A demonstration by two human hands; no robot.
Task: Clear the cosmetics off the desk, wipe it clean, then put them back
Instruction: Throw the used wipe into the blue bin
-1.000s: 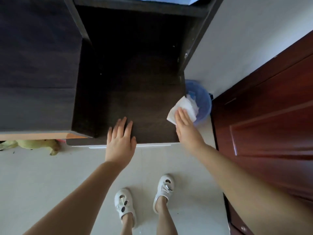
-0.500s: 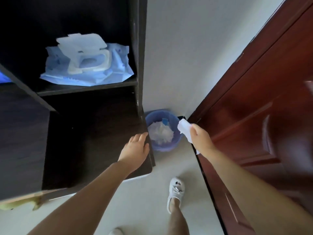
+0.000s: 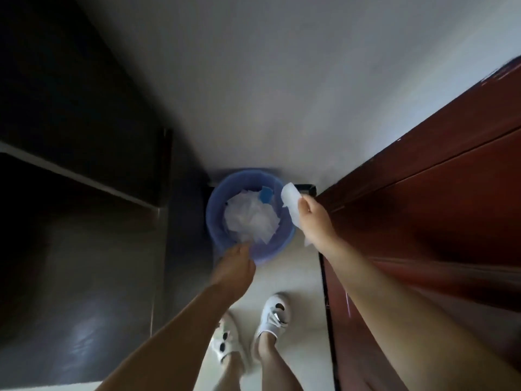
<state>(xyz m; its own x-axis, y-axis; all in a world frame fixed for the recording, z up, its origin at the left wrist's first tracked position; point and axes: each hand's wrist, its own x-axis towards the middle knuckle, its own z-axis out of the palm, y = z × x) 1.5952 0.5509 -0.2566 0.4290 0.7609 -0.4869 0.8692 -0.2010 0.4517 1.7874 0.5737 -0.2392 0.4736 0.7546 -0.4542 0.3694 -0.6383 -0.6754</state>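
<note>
- White and thin, the used wipe [image 3: 291, 203] is soft and crumpled into a long, folded strip; its long axis runs from the upper left, above the bin's rim, down to the lower right, where a small end shows below the wrist.
- The right hand [image 3: 315, 221] has its fingers [image 3: 304, 205] closed around the middle of the wipe, holding it in the air at the right edge of the bin.
- The blue bin [image 3: 218, 235] is round, smooth plastic, standing on the pale floor [image 3: 296, 275] in the corner between the dark desk [image 3: 84, 249] and the reddish-brown wooden door [image 3: 437, 221].
- Crumpled white tissues [image 3: 251, 218] fill the bin's bottom, with a small blue scrap [image 3: 265, 194] at their far edge.
- The left hand [image 3: 234, 266] reaches toward the bin's near rim; it is blurred, and whether its fingers are open or curled cannot be told.
- The desk surface is dark wood grain with a dull sheen.
- Two white shoes [image 3: 275, 314] stand on the floor below.
</note>
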